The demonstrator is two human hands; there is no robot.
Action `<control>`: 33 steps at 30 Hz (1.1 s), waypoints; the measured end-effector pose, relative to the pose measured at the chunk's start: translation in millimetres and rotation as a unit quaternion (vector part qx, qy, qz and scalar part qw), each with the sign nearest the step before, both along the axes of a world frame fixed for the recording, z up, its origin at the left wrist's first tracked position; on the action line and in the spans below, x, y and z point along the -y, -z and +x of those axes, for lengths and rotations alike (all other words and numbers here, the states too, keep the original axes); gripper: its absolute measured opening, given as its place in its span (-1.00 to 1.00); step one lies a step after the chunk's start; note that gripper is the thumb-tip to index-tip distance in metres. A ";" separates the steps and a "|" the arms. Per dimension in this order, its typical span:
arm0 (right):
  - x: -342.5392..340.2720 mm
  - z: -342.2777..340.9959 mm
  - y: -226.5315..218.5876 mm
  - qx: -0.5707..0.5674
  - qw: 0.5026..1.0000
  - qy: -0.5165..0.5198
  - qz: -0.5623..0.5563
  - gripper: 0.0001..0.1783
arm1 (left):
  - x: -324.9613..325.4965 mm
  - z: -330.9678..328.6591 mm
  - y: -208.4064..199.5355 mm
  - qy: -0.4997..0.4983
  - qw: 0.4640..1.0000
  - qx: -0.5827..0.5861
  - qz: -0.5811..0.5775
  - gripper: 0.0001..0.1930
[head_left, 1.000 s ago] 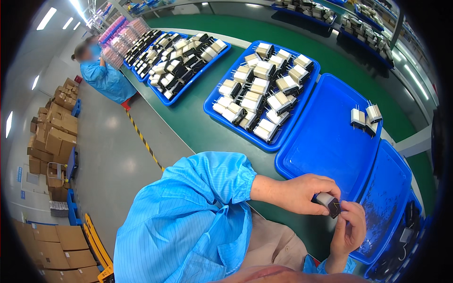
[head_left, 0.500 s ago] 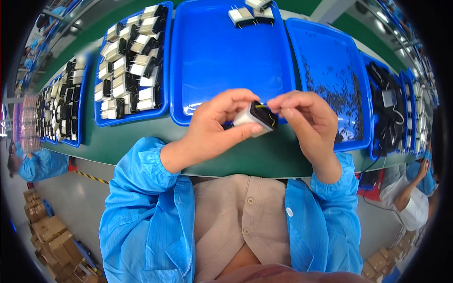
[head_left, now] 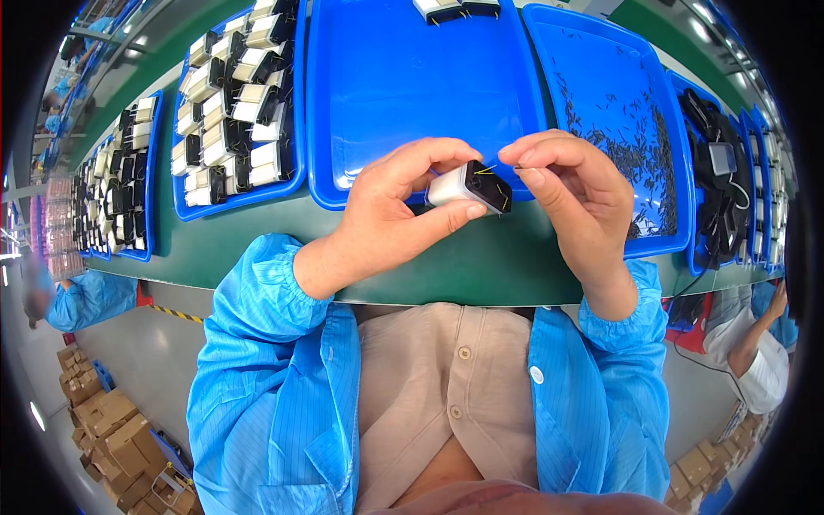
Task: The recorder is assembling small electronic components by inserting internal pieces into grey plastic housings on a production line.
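My left hand [head_left: 382, 206] grips a white block-shaped part with a black end [head_left: 452, 186] between thumb and fingers. The black end points right, and thin yellow wires stick out of it. Just right of these wires is my right hand [head_left: 579, 184], its thumb and forefinger pinched on a small dark piece [head_left: 518, 167] that barely shows. A narrow gap separates the right fingertips from the part. Both hands are above the near edge of the middle blue tray [head_left: 412, 112], which has a few similar parts [head_left: 455, 9] at its far end.
A left blue tray [head_left: 302, 163] is crowded with the same white-and-black parts. Many tiny black slivers lie in the right blue tray [head_left: 592, 94]. Beyond it sits a tray of black items with cords [head_left: 708, 163]. The table [head_left: 412, 270] is green; cardboard boxes [head_left: 112, 429] stand on the floor.
My right fingertips have drawn slightly right, away from the black end, and the dark piece now shows in them. The held part has turned a little. The trays sit higher in view.
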State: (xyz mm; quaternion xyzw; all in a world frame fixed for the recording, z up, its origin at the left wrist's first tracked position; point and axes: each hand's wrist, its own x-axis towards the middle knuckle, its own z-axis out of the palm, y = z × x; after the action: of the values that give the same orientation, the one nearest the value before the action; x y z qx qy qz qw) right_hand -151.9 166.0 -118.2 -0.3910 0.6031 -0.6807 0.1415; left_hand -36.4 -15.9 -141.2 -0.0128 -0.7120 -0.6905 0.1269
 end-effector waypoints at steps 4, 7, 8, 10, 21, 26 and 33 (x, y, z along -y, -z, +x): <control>0.3 -0.2 0.4 0.094 0.995 -0.012 -0.020 -0.88 | 7.7 -1.2 -3.2 -0.009 0.986 -0.047 -0.158 -0.57; -2.9 -5.3 3.3 0.192 0.980 -0.047 0.005 -0.87 | 8.9 -4.1 -1.6 -0.013 0.979 -0.096 -0.181 -0.56; -2.0 -6.0 5.1 0.207 0.977 -0.059 0.006 -0.87 | 9.4 -4.5 -1.1 -0.013 0.979 -0.095 -0.181 -0.56; -1.0 -4.3 6.4 0.224 0.972 -0.071 0.009 -0.86 | 10.0 -4.3 -0.6 -0.015 0.977 -0.106 -0.183 -0.55; -0.1 -0.8 3.3 0.251 0.963 -0.095 0.021 -0.86 | 8.6 -4.7 0.6 -0.013 0.976 -0.104 -0.191 -0.55; 0.4 -1.3 5.5 0.245 0.965 -0.095 0.015 -0.86 | 9.6 -4.5 1.3 -0.014 0.976 -0.107 -0.189 -0.55; 0.9 -1.5 5.8 0.249 0.964 -0.096 0.007 -0.86 | 9.7 -4.3 0.7 -0.008 0.976 -0.106 -0.190 -0.55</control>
State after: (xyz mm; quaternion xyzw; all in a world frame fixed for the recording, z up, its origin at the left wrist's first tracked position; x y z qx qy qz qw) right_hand -153.5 165.1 -124.0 -0.2640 0.5132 -0.7356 0.3548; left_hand -40.6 -25.6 -141.9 -0.1047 -0.8128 -0.5361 0.2023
